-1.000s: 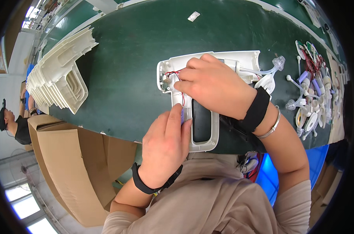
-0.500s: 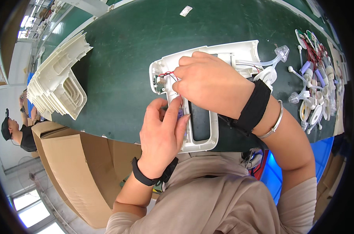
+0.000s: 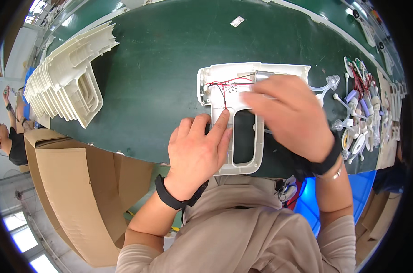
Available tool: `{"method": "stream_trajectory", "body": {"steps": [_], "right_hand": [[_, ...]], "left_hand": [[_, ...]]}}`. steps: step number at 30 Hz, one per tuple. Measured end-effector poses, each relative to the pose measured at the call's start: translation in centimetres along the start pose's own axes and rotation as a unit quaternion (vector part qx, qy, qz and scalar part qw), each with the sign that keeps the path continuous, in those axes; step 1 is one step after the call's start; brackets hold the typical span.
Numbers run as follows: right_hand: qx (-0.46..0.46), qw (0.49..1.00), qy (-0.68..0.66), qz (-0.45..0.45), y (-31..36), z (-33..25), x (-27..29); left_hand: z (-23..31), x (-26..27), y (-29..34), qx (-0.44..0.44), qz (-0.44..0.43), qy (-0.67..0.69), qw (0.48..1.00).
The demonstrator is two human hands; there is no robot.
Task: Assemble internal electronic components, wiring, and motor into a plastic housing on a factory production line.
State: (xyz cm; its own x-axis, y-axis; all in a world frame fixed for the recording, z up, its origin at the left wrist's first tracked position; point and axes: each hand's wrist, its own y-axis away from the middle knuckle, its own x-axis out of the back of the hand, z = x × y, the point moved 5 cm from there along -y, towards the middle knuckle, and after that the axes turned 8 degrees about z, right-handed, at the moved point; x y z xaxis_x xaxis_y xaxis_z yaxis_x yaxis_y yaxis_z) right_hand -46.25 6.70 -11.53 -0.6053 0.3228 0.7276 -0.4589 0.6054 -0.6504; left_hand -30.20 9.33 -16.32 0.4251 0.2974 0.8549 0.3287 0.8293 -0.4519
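Observation:
A white pistol-shaped plastic housing half lies on the green table with its hollow side up. Red and black wires run across its upper part, beside a silver cylinder. My left hand rests on the handle, its index finger stretched out and pressing where the wires enter the handle; other fingers are bent beside the edge. My right hand hovers over the housing's right part, smeared by motion, so its grip is unclear. Past it, a clear tube with a clear end piece sticks out.
Nested white housing halves stand at the left. Wired parts with tubes and purple cylinders are heaped at the right. A small white slip lies at the far side. An open cardboard box stands below the left edge; another person is beyond.
My right hand has moved right and nearer, away from the wires, uncovering them and the cylinder. My left index finger has straightened onto the wires. The view has shifted slightly.

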Motion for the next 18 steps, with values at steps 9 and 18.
{"method": "stream_trajectory", "body": {"steps": [9,18], "right_hand": [[-0.445,0.887,-0.056,0.111,11.4,8.3,5.8],[-0.487,0.845,-0.198,0.094,11.1,6.7,5.2]], "left_hand": [[-0.4,0.5,-1.6,-0.014,-0.046,-0.011,0.999],[2.9,5.2,-7.9,-0.118,-0.041,0.118,0.985]]}}
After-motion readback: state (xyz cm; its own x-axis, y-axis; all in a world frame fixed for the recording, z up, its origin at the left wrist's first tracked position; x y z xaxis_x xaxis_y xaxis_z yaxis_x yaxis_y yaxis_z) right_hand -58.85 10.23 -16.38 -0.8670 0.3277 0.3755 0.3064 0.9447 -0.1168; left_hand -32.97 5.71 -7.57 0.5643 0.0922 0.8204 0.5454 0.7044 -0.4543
